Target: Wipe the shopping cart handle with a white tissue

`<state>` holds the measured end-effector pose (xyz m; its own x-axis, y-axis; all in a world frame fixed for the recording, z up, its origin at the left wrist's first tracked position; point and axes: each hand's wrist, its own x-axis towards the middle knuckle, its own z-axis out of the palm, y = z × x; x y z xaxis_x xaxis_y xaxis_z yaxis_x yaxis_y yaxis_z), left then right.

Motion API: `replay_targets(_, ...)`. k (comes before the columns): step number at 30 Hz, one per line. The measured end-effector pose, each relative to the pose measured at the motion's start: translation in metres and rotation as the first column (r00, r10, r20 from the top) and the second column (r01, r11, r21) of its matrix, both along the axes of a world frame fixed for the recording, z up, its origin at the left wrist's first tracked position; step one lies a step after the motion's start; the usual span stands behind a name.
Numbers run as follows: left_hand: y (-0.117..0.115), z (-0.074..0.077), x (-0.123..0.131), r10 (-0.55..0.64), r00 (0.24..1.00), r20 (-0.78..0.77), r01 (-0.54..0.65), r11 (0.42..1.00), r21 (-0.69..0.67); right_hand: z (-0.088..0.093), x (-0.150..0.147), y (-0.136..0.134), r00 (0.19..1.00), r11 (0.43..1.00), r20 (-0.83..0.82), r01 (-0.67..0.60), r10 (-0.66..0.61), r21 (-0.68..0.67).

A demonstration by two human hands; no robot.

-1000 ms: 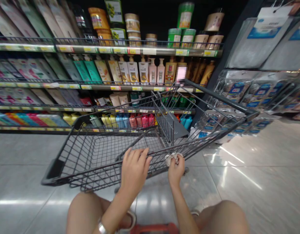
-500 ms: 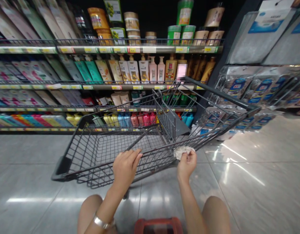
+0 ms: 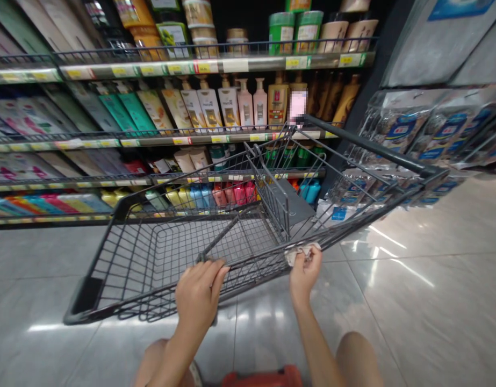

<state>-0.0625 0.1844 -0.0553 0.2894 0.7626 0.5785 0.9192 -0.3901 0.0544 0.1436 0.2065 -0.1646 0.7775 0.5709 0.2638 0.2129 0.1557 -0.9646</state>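
Note:
A dark grey wire shopping cart (image 3: 143, 301) stands across the middle of the view, its handle toward the upper right. Around the top rail of its near side, left of centre, my left hand (image 3: 199, 293) is closed. Farther right along the same side, my right hand (image 3: 306, 274) pinches a crumpled whitish cloth or tissue (image 3: 292, 255) against the rail and wires. A folding child-seat flap (image 3: 292, 207) sits inside the cart near the handle end.
Behind the cart, shelves (image 3: 248, 63) hold bottles and jars. Packaged goods (image 3: 401, 129) hang on hooks at the right. A red object (image 3: 264, 378) is at the bottom, between the person's knees. Grey tiled floor (image 3: 417, 317) reflects lights.
The cart appears larger and tilted more in view. My left hand shows slightly farther left and lower, still on the rail. My right hand and the cloth have shifted only slightly left.

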Motion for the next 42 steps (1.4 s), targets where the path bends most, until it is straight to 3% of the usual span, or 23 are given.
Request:
replay_targets(9, -0.002, -0.004, -0.002, -0.018, 1.000, -0.001, 0.018, 0.999, 0.029, -0.022, -0.007, -0.008, 0.992, 0.996, -0.104, -0.071, 0.066, -0.046)
replay_targets(15, 0.000, -0.004, -0.002, -0.020, 1.000, -0.018, 0.021, 0.998, 0.067, -0.040, -0.027, -0.015, 0.994, 0.994, 0.061, -0.093, 0.096, -0.051)
replay_targets(21, 0.000, -0.004, -0.001, -0.002, 0.999, -0.039, 0.004, 0.998, 0.058, -0.038, -0.032, -0.019, 0.979, 0.989, 0.153, -0.121, 0.133, -0.086)
replay_targets(25, -0.001, -0.003, 0.000, -0.015, 1.000, -0.025, 0.016, 0.998, 0.057, -0.040, -0.020, -0.030, 0.982, 0.970, 0.034, -0.179, 0.187, -0.165)
replay_targets(28, -0.001, -0.002, 0.001, -0.013, 1.000, -0.024, 0.014, 0.999, 0.043, -0.030, -0.013, -0.043, 0.983, 0.981, -0.145, -0.136, 0.115, -0.140)
replay_targets(31, -0.001, -0.002, 0.002, -0.007, 1.000, -0.030, 0.008, 0.999, 0.032, -0.001, -0.010, -0.046, 0.965, 0.997, -0.248, -0.077, 0.082, 0.028)
replay_targets(35, 0.000, -0.004, 0.003, -0.006, 0.999, -0.034, 0.007, 0.999, 0.036, 0.033, -0.006, -0.027, 0.983, 0.989, -0.162, -0.070, 0.090, 0.128)
replay_targets(38, 0.000, -0.005, 0.003, -0.002, 0.999, -0.032, 0.003, 0.999, 0.042, 0.036, -0.006, -0.010, 0.999, 0.993, -0.041, -0.005, 0.010, 0.119)
replay_targets(42, 0.001, -0.005, 0.004, -0.004, 0.999, -0.036, 0.006, 0.999, 0.046, 0.015, -0.013, -0.005, 1.000, 0.990, 0.016, -0.005, 0.003, 0.144)
